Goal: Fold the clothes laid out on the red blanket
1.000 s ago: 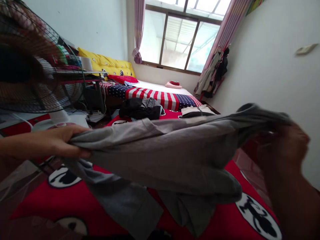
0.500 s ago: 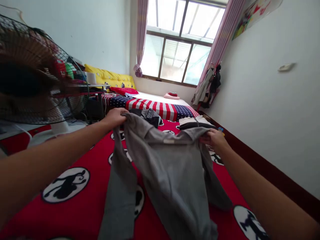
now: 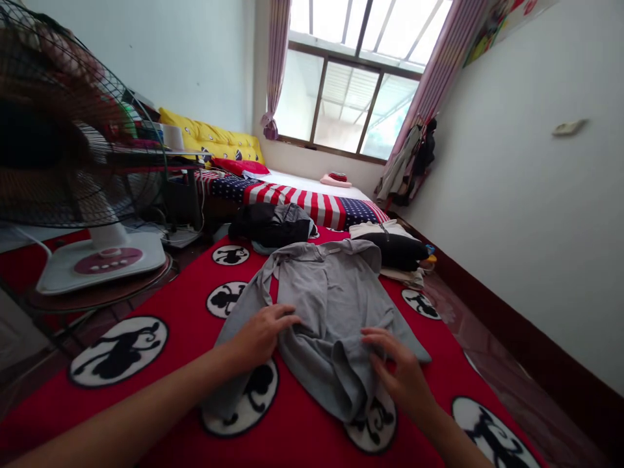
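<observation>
A grey long-sleeved shirt [image 3: 324,292] lies spread on a red blanket [image 3: 160,416] patterned with black-and-white monkey ovals. Its collar points away from me, its sleeves reach out to both sides, and the hem is bunched and folded near me. My left hand [image 3: 263,335] is over the shirt's left edge, fingers stretched out and at or just above the fabric. By the right part of the hem is my right hand [image 3: 397,367], its fingers and thumb apart. Neither hand grips the cloth.
Dark clothes [image 3: 273,224] are heaped beyond the collar. Folded clothes [image 3: 390,244] are stacked at the far right. A fan [image 3: 107,253] stands on a stool at left. Behind is a bed with a stars-and-stripes cover [image 3: 297,198], under a window.
The shirt, held up by its shoulders before, now lies on the blanket. Both hands have let go of the shoulders and come back toward me, to its lower part.
</observation>
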`<state>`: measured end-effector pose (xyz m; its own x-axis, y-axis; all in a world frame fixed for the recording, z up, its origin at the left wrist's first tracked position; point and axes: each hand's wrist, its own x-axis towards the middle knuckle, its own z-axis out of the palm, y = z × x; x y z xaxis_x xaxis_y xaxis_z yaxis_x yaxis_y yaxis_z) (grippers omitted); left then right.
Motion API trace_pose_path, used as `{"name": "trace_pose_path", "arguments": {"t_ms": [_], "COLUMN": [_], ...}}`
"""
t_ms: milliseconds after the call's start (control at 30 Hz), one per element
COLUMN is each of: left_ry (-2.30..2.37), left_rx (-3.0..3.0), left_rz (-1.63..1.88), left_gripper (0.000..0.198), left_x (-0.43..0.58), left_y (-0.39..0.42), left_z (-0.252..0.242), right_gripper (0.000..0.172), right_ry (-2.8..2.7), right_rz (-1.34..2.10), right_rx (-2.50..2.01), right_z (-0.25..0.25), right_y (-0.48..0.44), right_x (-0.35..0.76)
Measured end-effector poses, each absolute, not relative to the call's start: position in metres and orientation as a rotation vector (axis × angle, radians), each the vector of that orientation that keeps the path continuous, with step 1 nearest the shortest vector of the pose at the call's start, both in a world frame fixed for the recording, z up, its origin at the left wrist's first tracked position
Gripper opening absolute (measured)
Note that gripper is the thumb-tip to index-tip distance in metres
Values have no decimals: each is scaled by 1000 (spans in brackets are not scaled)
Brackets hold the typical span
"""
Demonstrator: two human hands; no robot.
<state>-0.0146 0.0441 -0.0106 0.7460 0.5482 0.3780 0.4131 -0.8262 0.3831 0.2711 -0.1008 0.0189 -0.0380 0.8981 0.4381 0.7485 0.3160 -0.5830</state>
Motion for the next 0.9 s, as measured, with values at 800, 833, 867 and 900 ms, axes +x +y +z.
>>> {"name": "trace_pose_path", "arguments": {"t_ms": [800, 833, 867, 900], "left_ry": [531, 562, 594, 622], "left_rx": [2723, 2702, 2691, 2690], "left_rz": [511, 497, 501, 524], "left_gripper": [16, 16, 16, 20], "left_x": [-36, -37, -36, -36], "left_y": [48, 44, 42, 41], "left_z": [6, 9, 11, 12], "right_gripper": [33, 35, 36, 37], "right_ry": [-1811, -1838, -1860, -1865], "right_rz": [351, 401, 447, 479], "right_rx": [-1601, -1609, -1618, -1632], "right_z": [9, 15, 20, 26], "right_y": [-113, -117, -119, -121], "right_x": [242, 247, 254, 261]}}
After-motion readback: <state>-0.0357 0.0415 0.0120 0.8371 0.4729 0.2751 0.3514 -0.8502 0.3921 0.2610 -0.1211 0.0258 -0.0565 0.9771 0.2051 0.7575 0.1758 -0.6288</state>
